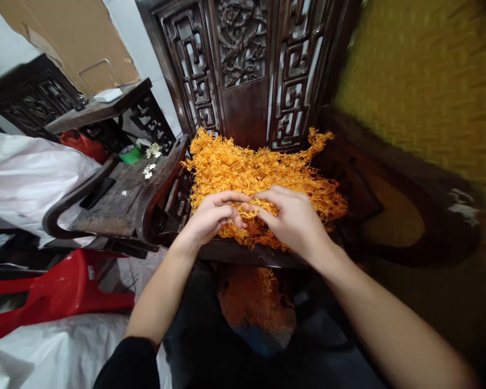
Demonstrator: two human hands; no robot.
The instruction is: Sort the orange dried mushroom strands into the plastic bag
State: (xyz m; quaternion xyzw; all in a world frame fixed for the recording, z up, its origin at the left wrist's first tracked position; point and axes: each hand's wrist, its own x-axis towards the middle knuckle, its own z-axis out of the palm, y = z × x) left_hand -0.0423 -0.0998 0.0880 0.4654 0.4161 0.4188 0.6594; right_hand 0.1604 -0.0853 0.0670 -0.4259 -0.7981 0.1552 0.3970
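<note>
A big heap of orange, frilly, knotted strands (243, 167) covers the seat of a dark carved wooden chair. My left hand (214, 216) is over the near side of the heap, its fingers bent around a small bit of orange strand. Close beside it, my right hand (297, 221) pinches the same orange strand (253, 209) between thumb and fingers. The fingertips of both hands nearly meet there. Whether the pinched strand is joined to the heap I cannot tell.
Behind the heap rises the carved chair back (243, 108). Left stands another wooden chair (109, 208) with a green tape roll (130, 155) and pale scraps. A red plastic stool (65, 286) and white sacks (32, 178) lie left. Below the seat, a bag (257, 308) holds more orange strands.
</note>
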